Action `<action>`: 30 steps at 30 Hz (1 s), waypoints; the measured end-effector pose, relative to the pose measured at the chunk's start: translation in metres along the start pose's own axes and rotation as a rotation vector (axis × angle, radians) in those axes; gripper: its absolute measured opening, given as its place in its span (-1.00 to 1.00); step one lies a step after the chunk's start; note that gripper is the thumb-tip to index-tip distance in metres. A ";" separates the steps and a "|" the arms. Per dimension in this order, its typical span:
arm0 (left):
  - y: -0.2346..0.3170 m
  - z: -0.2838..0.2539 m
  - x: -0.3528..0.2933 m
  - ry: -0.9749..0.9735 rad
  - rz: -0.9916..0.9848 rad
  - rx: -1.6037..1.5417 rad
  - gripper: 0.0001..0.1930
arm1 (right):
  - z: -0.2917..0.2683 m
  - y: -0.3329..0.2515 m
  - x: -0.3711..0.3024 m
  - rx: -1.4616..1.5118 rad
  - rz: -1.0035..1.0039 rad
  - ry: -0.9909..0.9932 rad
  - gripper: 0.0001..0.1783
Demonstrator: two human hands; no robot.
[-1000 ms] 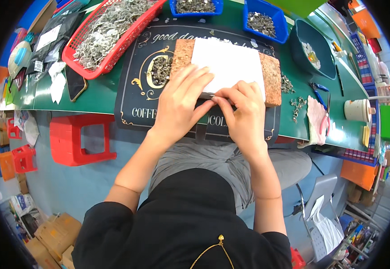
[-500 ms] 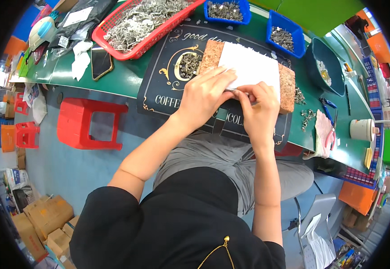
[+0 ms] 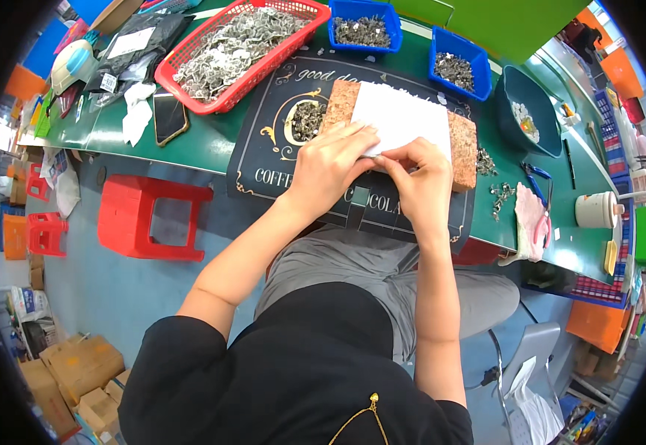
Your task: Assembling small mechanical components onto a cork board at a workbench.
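Note:
A brown speckled block [image 3: 462, 152] lies on the dark printed mat [image 3: 260, 152], with a white sheet [image 3: 404, 111] across its middle. At the sheet's near edge my left hand [image 3: 328, 165] and my right hand [image 3: 421, 178] meet, thumbs and fingers pinched together. Between the fingertips is something small and greyish, too small and too covered to name. The left fingers also rest against the block's near left side. Just left of the block sits a heap of small metal pieces [image 3: 308, 121].
A red basket [image 3: 223, 104] of pale metal pieces stands at the back left. Two blue trays, the left one [image 3: 367, 47] and the right one [image 3: 462, 87], hold small parts. To the right are a dark green basin [image 3: 505, 111], pliers [image 3: 536, 182], a pink cloth [image 3: 528, 219] and a white jar [image 3: 596, 211].
Both hands remain pinched together at the sheet's near edge, with the fingers shifted slightly. The whole view has moved a little.

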State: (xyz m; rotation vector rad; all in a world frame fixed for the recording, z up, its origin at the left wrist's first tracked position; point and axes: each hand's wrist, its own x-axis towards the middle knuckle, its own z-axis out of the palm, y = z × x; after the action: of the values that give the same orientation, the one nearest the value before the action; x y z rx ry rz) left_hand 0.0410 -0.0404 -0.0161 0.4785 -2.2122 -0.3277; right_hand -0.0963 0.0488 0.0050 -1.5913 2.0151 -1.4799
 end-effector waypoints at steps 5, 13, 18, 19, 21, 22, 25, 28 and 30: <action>0.000 -0.003 0.003 0.016 -0.036 -0.016 -0.62 | 0.005 0.005 -0.004 -0.146 -0.140 0.067 -0.89; -0.068 -0.049 0.006 0.029 -0.289 0.166 -0.87 | -0.003 -0.011 -0.029 -0.208 -0.253 0.031 -0.86; -0.088 -0.040 0.011 -0.153 -0.350 0.216 -0.87 | -0.004 -0.015 -0.036 0.017 -0.111 0.014 -0.86; -0.088 -0.038 0.012 -0.166 -0.380 0.199 -0.87 | -0.004 -0.013 -0.035 0.025 -0.104 0.037 -0.86; -0.092 -0.038 0.009 -0.108 -0.353 0.201 -0.87 | -0.007 -0.011 -0.031 -0.086 -0.143 0.084 -0.85; -0.089 -0.040 0.010 -0.088 -0.360 0.207 -0.87 | -0.008 -0.009 -0.029 -0.091 -0.129 0.077 -0.85; -0.054 -0.042 0.014 0.021 -0.272 0.123 -0.81 | -0.010 0.000 -0.024 -0.200 -0.165 0.101 -0.84; -0.006 -0.032 0.010 -0.077 0.004 -0.130 -0.75 | -0.009 -0.001 -0.022 -0.190 -0.155 0.087 -0.83; 0.005 -0.019 0.011 -0.114 0.062 -0.097 -0.68 | -0.009 -0.001 -0.021 -0.176 -0.150 0.062 -0.82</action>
State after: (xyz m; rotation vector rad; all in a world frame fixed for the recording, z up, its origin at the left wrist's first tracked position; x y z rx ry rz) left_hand 0.0480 -0.0425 0.0049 0.3449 -2.3040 -0.4368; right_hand -0.0927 0.0714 0.0012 -1.8232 2.1560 -1.4534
